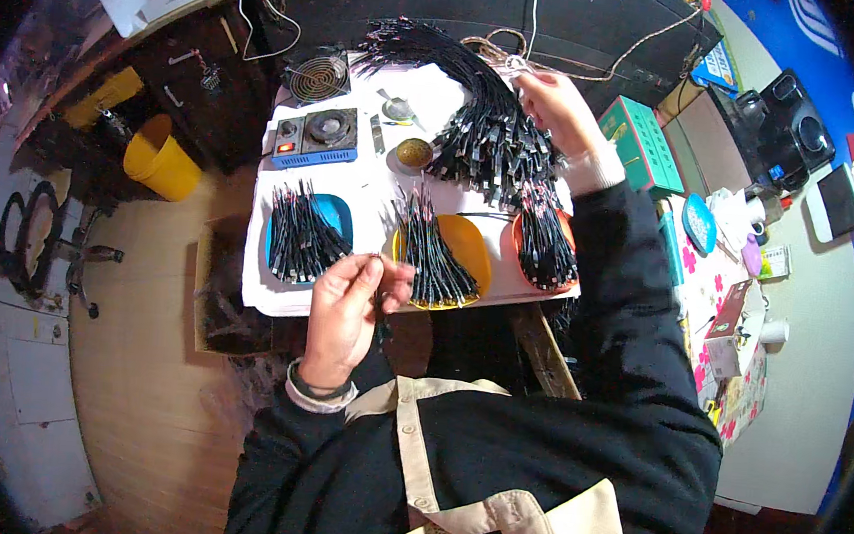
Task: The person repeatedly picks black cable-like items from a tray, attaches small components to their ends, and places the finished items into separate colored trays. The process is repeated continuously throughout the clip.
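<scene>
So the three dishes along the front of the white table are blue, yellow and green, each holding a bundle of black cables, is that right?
Not quite: the head view shows the third dish is orange, not green. The blue dish and yellow dish are as you say, each holding black cables on the white table.

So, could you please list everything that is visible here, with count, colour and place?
large cable bundle: one heap, black, far middle of the table
blue tray: one, holds black cables, near left
yellow tray: one, holds black cables, near middle
orange tray: one, holds black cables, near right
fan unit: one, blue and grey, far left
table: one, white top
bucket: one, yellow, on the floor at left
box: one, green, right of the table
left hand: pinches a thin black cable at the near edge
right hand: reaches into the large cable bundle
</scene>
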`<action>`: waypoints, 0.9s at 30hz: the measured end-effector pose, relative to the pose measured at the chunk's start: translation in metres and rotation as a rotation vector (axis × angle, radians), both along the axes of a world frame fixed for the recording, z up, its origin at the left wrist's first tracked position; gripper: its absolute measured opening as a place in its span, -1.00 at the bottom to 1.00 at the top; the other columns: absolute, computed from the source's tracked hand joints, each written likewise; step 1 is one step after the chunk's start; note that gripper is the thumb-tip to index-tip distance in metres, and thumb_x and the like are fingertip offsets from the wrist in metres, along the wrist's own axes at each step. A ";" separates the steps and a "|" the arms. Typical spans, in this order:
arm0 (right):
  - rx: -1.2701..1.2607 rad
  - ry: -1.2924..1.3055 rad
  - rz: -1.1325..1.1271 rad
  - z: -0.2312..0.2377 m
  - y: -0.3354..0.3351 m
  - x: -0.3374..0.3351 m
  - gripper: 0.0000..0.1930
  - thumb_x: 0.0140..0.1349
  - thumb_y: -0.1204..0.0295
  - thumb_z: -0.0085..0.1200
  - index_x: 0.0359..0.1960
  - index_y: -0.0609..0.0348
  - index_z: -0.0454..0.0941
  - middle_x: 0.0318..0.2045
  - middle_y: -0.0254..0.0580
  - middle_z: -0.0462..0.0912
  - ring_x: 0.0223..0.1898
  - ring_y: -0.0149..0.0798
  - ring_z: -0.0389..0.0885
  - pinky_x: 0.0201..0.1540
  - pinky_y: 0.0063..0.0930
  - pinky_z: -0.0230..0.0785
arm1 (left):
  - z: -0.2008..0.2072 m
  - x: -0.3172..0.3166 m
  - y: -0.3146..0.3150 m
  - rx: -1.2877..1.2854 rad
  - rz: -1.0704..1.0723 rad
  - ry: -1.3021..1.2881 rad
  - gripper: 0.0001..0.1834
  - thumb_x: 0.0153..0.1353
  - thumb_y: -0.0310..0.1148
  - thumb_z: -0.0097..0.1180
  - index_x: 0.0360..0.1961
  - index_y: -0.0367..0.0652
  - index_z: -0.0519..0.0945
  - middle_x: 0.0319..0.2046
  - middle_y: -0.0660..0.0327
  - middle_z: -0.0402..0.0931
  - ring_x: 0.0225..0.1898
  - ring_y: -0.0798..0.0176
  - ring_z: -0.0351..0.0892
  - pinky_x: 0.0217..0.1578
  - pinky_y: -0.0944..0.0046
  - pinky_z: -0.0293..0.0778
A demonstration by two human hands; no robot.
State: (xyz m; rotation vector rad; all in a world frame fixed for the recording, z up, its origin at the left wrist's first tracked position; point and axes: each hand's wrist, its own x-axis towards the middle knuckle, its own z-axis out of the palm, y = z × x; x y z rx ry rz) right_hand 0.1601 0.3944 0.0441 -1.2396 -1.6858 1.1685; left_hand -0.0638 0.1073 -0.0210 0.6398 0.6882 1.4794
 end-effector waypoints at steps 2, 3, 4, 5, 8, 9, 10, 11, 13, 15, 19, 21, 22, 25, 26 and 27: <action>0.140 0.070 0.068 0.000 -0.079 -0.003 -0.79 0.28 0.31 0.03 -0.44 0.15 0.49 -0.64 -0.54 0.34 -0.60 -0.63 0.25 -0.55 -0.68 0.04 | 0.005 0.007 0.008 0.016 -0.015 -0.089 -0.75 0.42 -0.37 -0.07 -0.11 -0.34 0.54 -0.07 -0.04 0.58 -0.09 0.10 0.63 -0.14 0.27 0.59; 0.343 0.023 0.073 -0.006 -0.118 -0.009 -0.77 0.29 0.32 0.04 -0.48 0.18 0.47 -0.61 -0.55 0.34 -0.55 -0.62 0.28 -0.52 -0.64 0.08 | 0.009 0.009 0.014 0.013 -0.036 -0.100 -0.77 0.42 -0.36 -0.09 -0.12 -0.30 0.54 0.00 -0.08 0.53 0.00 0.01 0.58 -0.06 0.17 0.57; 0.285 0.080 0.015 -0.018 -0.159 -0.021 -0.76 0.27 0.37 0.06 -0.53 0.22 0.44 -0.62 -0.46 0.36 -0.57 -0.54 0.31 -0.52 -0.54 0.15 | 0.012 0.011 0.021 0.044 -0.060 -0.154 -0.79 0.42 -0.35 -0.10 -0.14 -0.25 0.54 0.08 -0.12 0.48 0.10 -0.09 0.52 0.02 0.07 0.55; 0.568 -0.100 0.039 -0.025 -0.195 -0.023 -0.78 0.23 0.42 0.10 -0.54 0.23 0.43 -0.63 -0.30 0.38 -0.59 -0.42 0.34 -0.52 -0.46 0.19 | 0.016 0.014 0.028 0.049 -0.055 -0.113 -0.77 0.42 -0.35 -0.11 -0.10 -0.27 0.53 0.10 -0.13 0.45 0.11 -0.12 0.51 0.03 0.03 0.54; 0.509 -0.168 0.221 -0.057 -0.282 -0.042 -0.83 0.12 0.40 0.16 -0.45 0.16 0.41 -0.53 -0.07 0.44 -0.47 0.00 0.51 -0.44 -0.22 0.36 | 0.031 0.013 0.040 0.058 -0.038 -0.143 -0.76 0.42 -0.40 -0.11 -0.05 -0.34 0.50 0.03 -0.01 0.51 0.03 -0.01 0.57 0.01 0.06 0.57; 0.506 -0.165 0.228 -0.067 -0.297 -0.049 -0.82 0.11 0.40 0.16 -0.46 0.15 0.39 -0.52 -0.08 0.42 -0.45 0.02 0.51 -0.42 -0.20 0.38 | 0.038 0.008 0.041 0.061 -0.018 -0.138 -0.75 0.42 -0.39 -0.11 -0.06 -0.35 0.49 0.04 0.02 0.51 0.02 -0.01 0.58 0.01 0.09 0.57; 0.562 -0.148 0.242 -0.076 -0.307 -0.053 -0.82 0.12 0.38 0.17 -0.43 0.15 0.40 -0.51 -0.08 0.44 -0.45 0.02 0.51 -0.39 -0.18 0.40 | 0.044 0.006 0.038 0.142 0.047 -0.108 -0.76 0.43 -0.37 -0.12 -0.13 -0.33 0.52 -0.01 0.03 0.53 -0.17 0.20 0.63 -0.19 0.32 0.58; 0.541 -0.200 0.297 -0.082 -0.315 -0.054 -0.81 0.12 0.38 0.17 -0.43 0.15 0.41 -0.50 -0.09 0.44 -0.45 0.02 0.51 -0.39 -0.17 0.40 | 0.050 0.000 0.030 0.167 0.077 0.006 -0.78 0.43 -0.37 -0.11 -0.18 -0.31 0.52 -0.06 0.05 0.55 -0.31 0.32 0.56 -0.31 0.41 0.48; 0.376 -0.228 0.472 -0.090 -0.318 -0.052 -0.82 0.16 0.36 0.17 -0.42 0.16 0.43 -0.49 -0.05 0.47 -0.44 0.03 0.52 -0.39 -0.19 0.42 | 0.055 -0.001 0.013 0.278 0.126 0.074 -0.79 0.43 -0.39 -0.10 -0.29 -0.27 0.52 -0.25 0.14 0.54 -0.59 0.55 0.23 -0.55 0.56 0.15; 0.075 0.072 0.580 -0.089 -0.308 -0.046 -0.84 0.26 0.35 0.11 -0.34 0.19 0.51 -0.49 -0.22 0.51 -0.45 -0.29 0.52 -0.35 -0.42 0.41 | 0.057 -0.007 -0.016 0.334 -0.046 0.129 -0.78 0.40 -0.36 -0.03 -0.33 -0.29 0.50 -0.35 0.18 0.48 -0.60 0.54 0.21 -0.54 0.53 0.15; -0.340 0.598 0.521 -0.064 -0.269 -0.034 -0.77 0.38 0.33 0.02 -0.12 0.25 0.51 -0.33 -0.40 0.52 -0.38 -0.62 0.37 -0.33 -0.76 0.24 | 0.045 0.003 -0.061 0.439 -0.215 0.187 -0.74 0.31 -0.28 0.11 -0.39 -0.28 0.50 -0.48 0.14 0.44 -0.50 0.37 0.34 -0.53 0.46 0.21; -0.385 0.733 0.549 -0.047 -0.259 -0.032 -0.75 0.35 0.32 0.07 -0.09 0.25 0.53 -0.34 -0.39 0.54 -0.38 -0.61 0.38 -0.34 -0.76 0.24 | 0.041 0.009 -0.073 0.483 -0.305 0.149 -0.81 0.33 -0.34 0.08 -0.31 -0.27 0.52 -0.49 0.15 0.46 -0.37 0.30 0.42 -0.46 0.41 0.26; -0.427 0.802 0.552 -0.039 -0.257 -0.033 -0.76 0.33 0.32 0.10 -0.11 0.23 0.55 -0.37 -0.41 0.54 -0.41 -0.62 0.37 -0.35 -0.76 0.24 | 0.040 0.009 -0.077 0.423 -0.349 0.165 -0.84 0.31 -0.36 0.09 -0.28 -0.25 0.53 -0.49 0.15 0.46 -0.35 0.29 0.44 -0.46 0.41 0.26; -0.482 0.814 0.592 -0.023 -0.259 -0.036 -0.78 0.28 0.33 0.16 -0.14 0.20 0.56 -0.39 -0.44 0.53 -0.41 -0.60 0.39 -0.37 -0.75 0.24 | 0.038 0.014 -0.078 0.366 -0.452 0.127 -0.80 0.31 -0.34 0.10 -0.39 -0.26 0.53 -0.45 0.15 0.48 -0.35 0.30 0.44 -0.45 0.42 0.25; -0.470 0.839 0.619 -0.020 -0.260 -0.037 -0.79 0.28 0.34 0.17 -0.16 0.20 0.56 -0.40 -0.45 0.52 -0.41 -0.60 0.39 -0.37 -0.75 0.24 | 0.037 0.017 -0.078 0.345 -0.460 0.102 -0.79 0.31 -0.33 0.11 -0.41 -0.26 0.52 -0.44 0.15 0.48 -0.36 0.32 0.43 -0.46 0.43 0.25; -0.458 0.865 0.647 -0.017 -0.262 -0.038 -0.80 0.28 0.34 0.17 -0.17 0.19 0.56 -0.41 -0.46 0.52 -0.42 -0.60 0.39 -0.38 -0.75 0.23 | 0.035 0.019 -0.078 0.324 -0.466 0.078 -0.77 0.31 -0.32 0.11 -0.43 -0.25 0.52 -0.43 0.15 0.47 -0.37 0.34 0.42 -0.47 0.44 0.25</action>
